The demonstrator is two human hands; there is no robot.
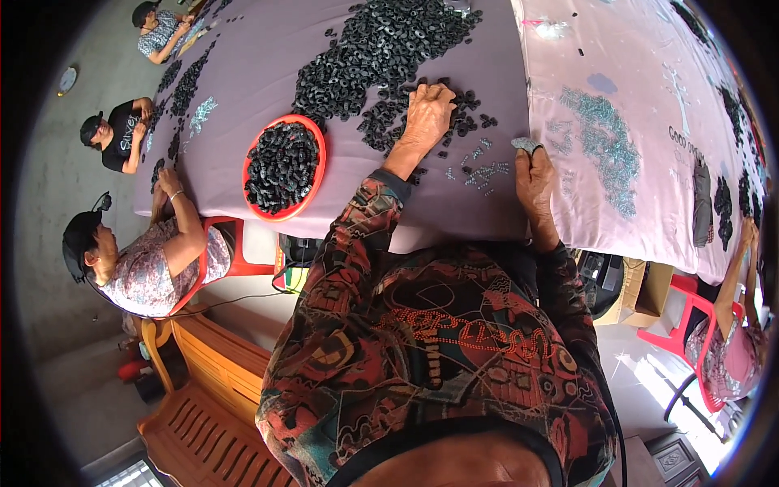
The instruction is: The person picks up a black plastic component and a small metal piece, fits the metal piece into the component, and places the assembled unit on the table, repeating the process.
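Small black plastic pieces (377, 130) lie in a loose patch against the left hand (430, 114), spreading to both sides of it. That hand is palm-down with its fingers bent into them — the fingertips are hidden, so I cannot tell whether it grips one. The right hand (535, 177), nearer the table edge, pinches a small pale grey object (526, 144) between thumb and fingers.

Between the hands lie short teal strips (491, 173), a few black pieces among them. A large black heap (385, 53) lies beyond the left hand; to its left, a red plastic basin (323, 154) is full of black pieces. Right of the right hand, a broad teal scatter (608, 146) covers part of the pink cloth (548, 69), which meets the purple cloth (243, 85) under the basin. Farther out, three co-workers sit along the left side — another at far right.
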